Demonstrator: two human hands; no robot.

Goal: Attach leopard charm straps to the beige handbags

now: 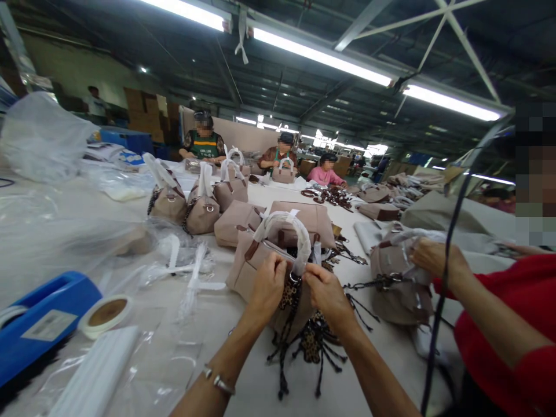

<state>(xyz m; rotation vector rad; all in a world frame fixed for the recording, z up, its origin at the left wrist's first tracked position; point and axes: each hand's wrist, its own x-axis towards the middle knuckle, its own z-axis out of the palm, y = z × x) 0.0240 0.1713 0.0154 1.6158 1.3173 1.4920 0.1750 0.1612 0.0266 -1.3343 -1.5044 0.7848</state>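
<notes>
My grip is a close pinch on both sides: left hand [270, 284] and right hand [332, 295] hold the thin white wrapping [304, 234] at its lower end, by the handle's foot. The taupe fabric handbag with brown trim [247, 269] rests before me on the pale surface [249, 379]. Its arch looks covered; whether that end is fastened, I can't tell. Beyond, other taupe bags [203, 213] have wrapped handles.
</notes>
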